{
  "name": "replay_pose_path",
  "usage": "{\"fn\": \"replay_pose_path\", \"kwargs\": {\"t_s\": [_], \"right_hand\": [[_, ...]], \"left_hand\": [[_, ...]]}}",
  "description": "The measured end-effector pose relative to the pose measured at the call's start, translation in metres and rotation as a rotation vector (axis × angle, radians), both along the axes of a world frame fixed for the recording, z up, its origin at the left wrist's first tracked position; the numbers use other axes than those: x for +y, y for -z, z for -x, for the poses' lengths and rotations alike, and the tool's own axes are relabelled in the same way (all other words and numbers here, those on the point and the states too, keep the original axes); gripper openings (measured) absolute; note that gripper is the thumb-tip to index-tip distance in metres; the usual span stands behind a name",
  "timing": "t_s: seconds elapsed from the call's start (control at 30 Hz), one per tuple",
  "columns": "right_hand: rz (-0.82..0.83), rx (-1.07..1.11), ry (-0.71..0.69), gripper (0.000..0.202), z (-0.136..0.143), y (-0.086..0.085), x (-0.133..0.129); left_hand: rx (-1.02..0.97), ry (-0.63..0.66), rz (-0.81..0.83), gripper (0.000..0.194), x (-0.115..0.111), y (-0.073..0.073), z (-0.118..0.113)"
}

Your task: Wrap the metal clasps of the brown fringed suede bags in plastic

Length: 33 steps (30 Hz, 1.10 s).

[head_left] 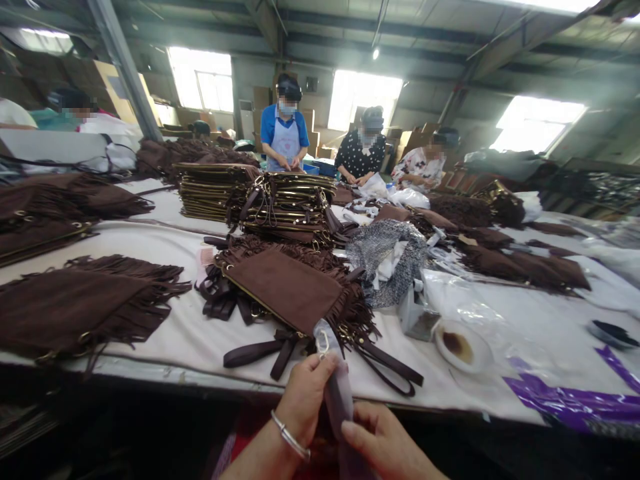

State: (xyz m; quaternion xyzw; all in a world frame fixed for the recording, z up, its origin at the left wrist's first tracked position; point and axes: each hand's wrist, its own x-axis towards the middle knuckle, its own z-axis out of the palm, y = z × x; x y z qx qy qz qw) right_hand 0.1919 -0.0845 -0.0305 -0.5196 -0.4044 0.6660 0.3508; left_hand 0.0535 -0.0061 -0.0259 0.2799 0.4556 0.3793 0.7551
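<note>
My left hand (303, 395), with a silver bangle at the wrist, pinches the upper part of a strap in a translucent plastic sleeve (336, 392) just below its gold clasp (323, 341). Lower down, my right hand (375, 437) has its thumb and fingers closed on the same sleeve. Just beyond the clasp lies a brown fringed pouch (287, 285) with a gold zip, on top of more fringed pouches. Dark brown wrist straps (387, 363) hang out toward the table's front edge.
Stacked pouches (290, 207) stand behind. A fringed pouch (75, 300) lies left. To the right are a grey speckled cloth (385, 250), a white bowl (463, 347) with brown residue, clear plastic and a purple bag (575, 400). Several co-workers work across the table (165, 360).
</note>
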Motion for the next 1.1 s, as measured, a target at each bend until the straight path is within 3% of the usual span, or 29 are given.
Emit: {"fn": "replay_pose_path", "kwargs": {"t_s": [0.17, 0.3, 0.4, 0.5, 0.63, 0.77, 0.9, 1.1], "right_hand": [[0.032, -0.067, 0.182, 0.048, 0.006, -0.006, 0.020], [0.047, -0.027, 0.185, 0.048, 0.014, -0.008, 0.037], [0.014, -0.015, 0.183, 0.044, 0.019, -0.004, 0.041], [-0.026, -0.037, 0.195, 0.041, 0.021, 0.002, 0.038], [-0.010, -0.051, 0.217, 0.045, 0.018, 0.003, 0.030], [0.095, 0.057, 0.163, 0.048, 0.014, -0.003, 0.016], [0.151, -0.071, 0.091, 0.044, 0.015, -0.010, 0.007], [0.186, -0.105, 0.081, 0.049, 0.021, -0.023, 0.007]], "left_hand": [[-0.044, -0.018, 0.008, 0.042, -0.001, 0.000, -0.007], [-0.082, -0.030, -0.034, 0.046, -0.001, 0.003, -0.003], [-0.169, -0.048, 0.044, 0.048, 0.001, 0.003, 0.004], [-0.164, -0.049, 0.161, 0.044, 0.005, 0.001, 0.006], [-0.100, -0.093, 0.155, 0.032, 0.012, 0.001, 0.001], [-0.093, -0.160, 0.136, 0.028, 0.013, 0.003, -0.006], [-0.032, -0.197, 0.121, 0.034, 0.012, 0.003, -0.007], [-0.154, -0.348, 0.089, 0.022, 0.024, 0.003, -0.004]]}}
